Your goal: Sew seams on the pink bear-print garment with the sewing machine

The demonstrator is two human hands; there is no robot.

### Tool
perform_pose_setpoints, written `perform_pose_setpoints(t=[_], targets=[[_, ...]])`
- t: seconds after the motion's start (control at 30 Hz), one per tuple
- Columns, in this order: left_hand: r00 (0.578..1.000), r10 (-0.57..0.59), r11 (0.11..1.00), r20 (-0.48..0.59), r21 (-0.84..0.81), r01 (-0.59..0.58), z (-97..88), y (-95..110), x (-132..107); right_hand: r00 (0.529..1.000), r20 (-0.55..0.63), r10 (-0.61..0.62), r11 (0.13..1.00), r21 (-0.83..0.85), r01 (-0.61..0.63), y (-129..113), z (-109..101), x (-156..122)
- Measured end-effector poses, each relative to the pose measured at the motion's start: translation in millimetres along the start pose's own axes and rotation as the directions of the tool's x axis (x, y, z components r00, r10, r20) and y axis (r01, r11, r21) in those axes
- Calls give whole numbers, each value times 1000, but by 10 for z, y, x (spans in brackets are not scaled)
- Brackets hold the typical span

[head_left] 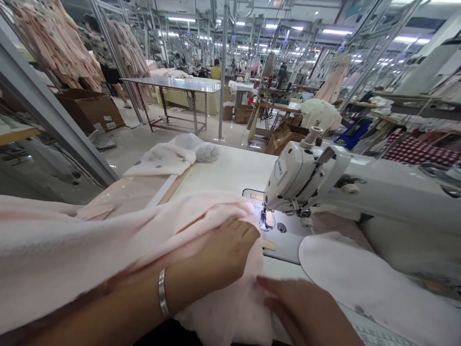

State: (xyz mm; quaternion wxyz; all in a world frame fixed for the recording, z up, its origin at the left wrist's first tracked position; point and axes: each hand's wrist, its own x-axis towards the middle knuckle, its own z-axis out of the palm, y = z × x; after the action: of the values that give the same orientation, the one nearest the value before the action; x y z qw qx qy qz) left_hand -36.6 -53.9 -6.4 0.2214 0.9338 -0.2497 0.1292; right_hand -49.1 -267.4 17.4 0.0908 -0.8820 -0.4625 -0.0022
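Observation:
Pale pink fleece fabric (144,230) drapes from the left across the sewing table up to the sewing machine (306,178). My left hand (226,245), with a silver bangle at its wrist, presses on a folded edge of this fabric just left of the needle and presser foot (265,218). Its fingers are curled down onto the cloth. Lower and to the right, my right hand (298,302) is at the fabric's right edge, fingers bent and slightly blurred; its fingertips touch the cloth, and whether they pinch it is hard to see.
A white rounded fabric piece (360,269) lies right of the needle plate. Spotted white fabric (162,158) and a clear plastic bag (207,151) sit at the table's far left. Beyond are a metal-topped table (180,84), a cardboard box (90,108) and hanging pink garments (57,43).

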Motion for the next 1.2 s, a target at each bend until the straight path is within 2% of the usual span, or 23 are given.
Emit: perform_pose_setpoints(t=[0.07,0.13,0.2,0.23,0.37,0.43,0.57,0.73,1.03,1.2], targets=[[999,-33,996,-5,82,33,-4,5,37,1000,-19,21,999,-47,-22,82,-46,151],[1000,2,986,-4,164,-1,19,25,23,999,30,25,1000,-9,-25,138,-107,262],[999,38,985,-4,169,-36,42,63,-33,998,66,10,999,37,-12,216,-171,350],[999,38,988,6,153,-38,46,85,-64,998,67,9,1000,10,-10,271,-196,398],[998,17,996,64,91,-22,37,112,-115,993,90,82,954,-294,-53,540,-211,635],[996,29,997,85,71,-35,43,72,-89,984,118,133,935,-343,-86,646,-184,708],[996,31,998,88,58,-36,80,-58,25,975,70,212,905,-391,-169,790,-145,657],[999,44,996,21,74,-46,104,-208,202,957,1,289,863,-433,-260,918,-119,589],[999,29,999,33,17,-30,88,-312,370,940,-135,313,821,-458,-340,990,-14,661],[999,26,1000,32,-3,-26,92,-346,429,948,-151,280,830,-458,-318,1023,7,667]])
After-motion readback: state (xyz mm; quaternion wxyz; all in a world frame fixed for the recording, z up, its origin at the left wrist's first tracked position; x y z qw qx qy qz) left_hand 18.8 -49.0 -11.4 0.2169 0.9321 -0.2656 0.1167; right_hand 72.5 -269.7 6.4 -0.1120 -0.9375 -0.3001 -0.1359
